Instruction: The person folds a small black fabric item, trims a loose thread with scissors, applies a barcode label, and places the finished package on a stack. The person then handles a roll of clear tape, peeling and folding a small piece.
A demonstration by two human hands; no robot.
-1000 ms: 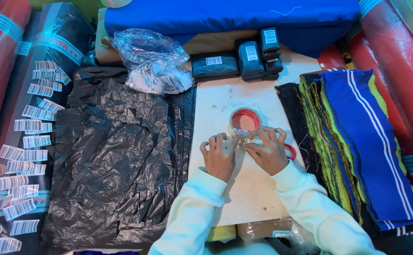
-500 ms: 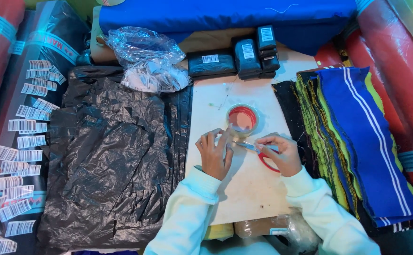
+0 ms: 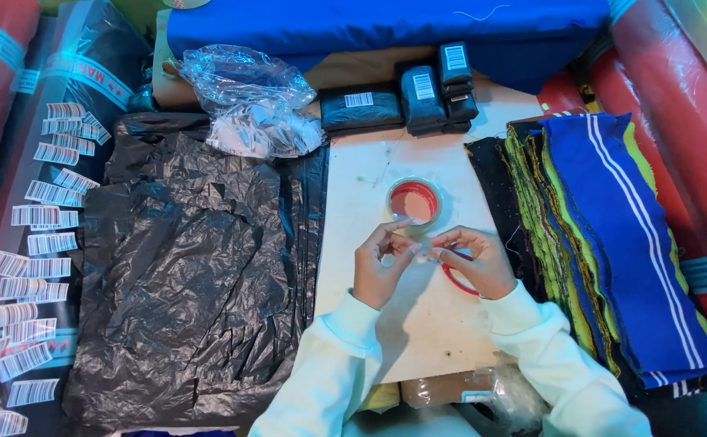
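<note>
Meeting over the white worktop [image 3: 450, 340], the two hands sit close together, both reaching out of pale mint sleeves [image 3: 329, 364] with wrists angled inward. The left hand [image 3: 379, 267] is curled, its thumb and forefinger pressed together at a small pale piece [image 3: 425, 257] that is too small to identify, other fingers arched above it. The right hand [image 3: 475, 260] mirrors it, fingertips pinching the same small piece from the other side, so the two hands nearly touch at the tips. Just beyond the fingertips lies a roll of clear tape with a red core [image 3: 414, 202], flat on the worktop, round and open in the middle. Under the right hand a red ring [image 3: 455, 279] shows partly, most of it hidden by the palm. To the right lies a stack of blue, green and black knit fabric strips [image 3: 612, 243], to the left a crumpled black plastic bag [image 3: 184, 275], and farther left rows of barcode labels [image 3: 38, 243].
</note>
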